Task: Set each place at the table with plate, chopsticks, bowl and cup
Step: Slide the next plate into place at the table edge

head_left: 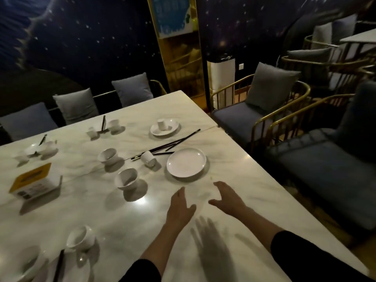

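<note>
- Over the near edge of the marble table (234,171), the left hand (180,208) and right hand (227,198) hover side by side, fingers spread and curled slightly inward, holding nothing; their shadows fall on the bare stone just below.
- Both palms face each other and angle toward the empty white plate (186,162) just beyond the fingertips, which reads as a reach to take it by both rims and draw it to the nearest seat.
- Just left of that plate a small cup (148,158) lies tipped on its side, touching a loose scatter of dark chopsticks (168,144) that fan toward the table's right edge: unsorted stock, it seems, not a laid place.
- Further left stand two upright bowls, the nearer bowl (126,178) and the farther bowl (107,156), near each other, probably waiting to be dealt out.
- Behind the chopsticks, a second plate (164,127) carries an upright cup on it.
- Along the far and left sides, small groups of white ware with chopsticks look already arranged facing the cushioned bench; detail there is too dim to confirm.
- Near the lower left corner another bowl (80,238) and a chopstick pair sit by a plate that is partly out of view.
- A yellow-topped box (33,181) stands at the left, apart from the settings.
</note>
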